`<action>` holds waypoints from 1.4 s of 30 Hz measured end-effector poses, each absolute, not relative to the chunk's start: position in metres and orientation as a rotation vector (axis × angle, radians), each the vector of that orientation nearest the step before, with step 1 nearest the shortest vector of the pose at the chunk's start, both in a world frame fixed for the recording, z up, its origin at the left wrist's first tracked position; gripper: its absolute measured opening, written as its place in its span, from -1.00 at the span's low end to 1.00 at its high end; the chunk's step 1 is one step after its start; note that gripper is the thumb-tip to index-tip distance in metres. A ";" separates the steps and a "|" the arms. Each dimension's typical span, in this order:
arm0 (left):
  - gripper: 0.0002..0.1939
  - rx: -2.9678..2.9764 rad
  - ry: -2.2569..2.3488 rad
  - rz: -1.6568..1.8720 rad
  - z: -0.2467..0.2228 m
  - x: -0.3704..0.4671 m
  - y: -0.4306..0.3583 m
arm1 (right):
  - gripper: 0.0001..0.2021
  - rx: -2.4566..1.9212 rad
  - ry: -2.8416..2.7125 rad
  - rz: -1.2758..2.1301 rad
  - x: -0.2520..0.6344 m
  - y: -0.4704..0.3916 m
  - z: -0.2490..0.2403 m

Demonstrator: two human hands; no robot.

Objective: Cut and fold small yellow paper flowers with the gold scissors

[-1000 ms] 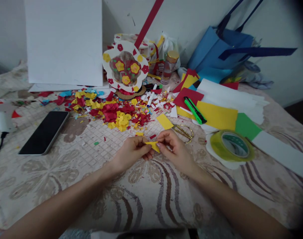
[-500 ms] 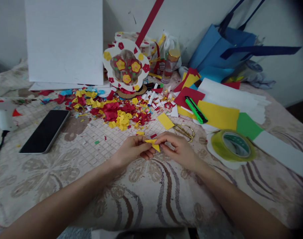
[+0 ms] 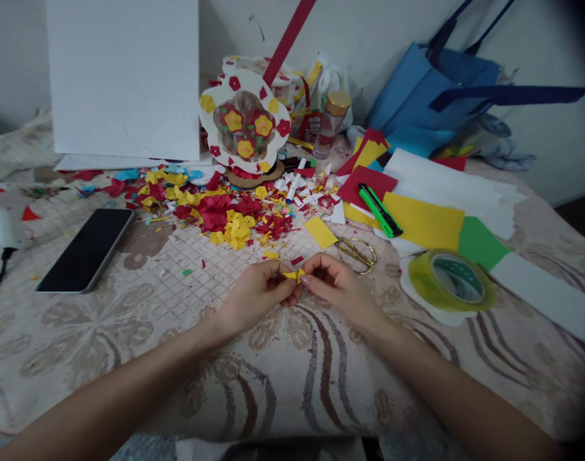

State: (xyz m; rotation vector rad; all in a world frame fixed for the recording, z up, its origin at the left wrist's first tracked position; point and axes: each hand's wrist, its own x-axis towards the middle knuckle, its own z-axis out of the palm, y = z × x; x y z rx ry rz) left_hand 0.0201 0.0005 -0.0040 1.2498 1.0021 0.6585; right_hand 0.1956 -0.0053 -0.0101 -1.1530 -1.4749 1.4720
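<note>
Between my two hands is a small folded piece of yellow paper (image 3: 295, 275). The fingers of my left hand (image 3: 259, 289) pinch its left side. My right hand (image 3: 337, 287) grips its right edge between thumb and forefinger, so part of the paper is hidden. Just beyond my right hand lie gold-handled scissors (image 3: 358, 255), and a yellow paper rectangle (image 3: 320, 232) rests against their tip. Small yellow and red scraps sit just past my fingertips.
Cut paper flowers and scraps (image 3: 229, 218) heap behind my hands, before a flower-shaped paper lantern (image 3: 245, 125). A phone (image 3: 88, 250) lies left. At right are a green cutter (image 3: 379, 210), a tape roll (image 3: 453, 278), coloured paper (image 3: 423, 219) and a blue bag (image 3: 417, 89).
The yellow paper has gone from a wider triangle to a smaller folded shape. My right fingers have curled in closer around it, and both hands stay at about the same place.
</note>
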 end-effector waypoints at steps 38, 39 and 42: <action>-0.79 1.260 0.938 0.571 -0.001 0.017 0.004 | -0.81 -1.238 -1.465 1.508 0.193 -0.010 -0.007; -0.77 1.266 0.936 0.568 -0.002 0.017 0.005 | -0.82 -1.229 -1.454 1.525 0.193 -0.010 -0.007; -0.75 1.295 0.964 0.577 -0.002 0.017 0.004 | -0.81 -1.198 -1.427 1.627 0.191 -0.012 -0.009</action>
